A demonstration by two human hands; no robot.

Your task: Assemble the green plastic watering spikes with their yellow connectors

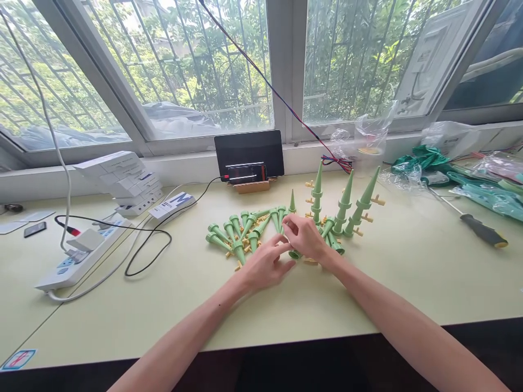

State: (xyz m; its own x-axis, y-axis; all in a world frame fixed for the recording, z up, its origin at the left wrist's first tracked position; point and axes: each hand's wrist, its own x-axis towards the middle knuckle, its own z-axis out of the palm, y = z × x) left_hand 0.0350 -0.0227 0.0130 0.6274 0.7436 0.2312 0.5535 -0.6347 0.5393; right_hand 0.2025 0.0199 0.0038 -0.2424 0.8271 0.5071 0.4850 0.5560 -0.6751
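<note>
In the head view, my right hand is closed with its fingers bent down around a green plant watering spike, mostly hidden by the fingers. My left hand meets it from the left, thumb and fingers on either side of a green rim. A single pointed spike rises just behind my right hand. To the left lies a fan of loose green spikes with small yellow valves. On the right stand three tall stacks of nested spikes, tips up, with more spikes lying at their base.
A black tablet leans on the window ledge behind. On the left are white boxes, a power strip and looping cables. A screwdriver and green plastic bags lie on the right of the table.
</note>
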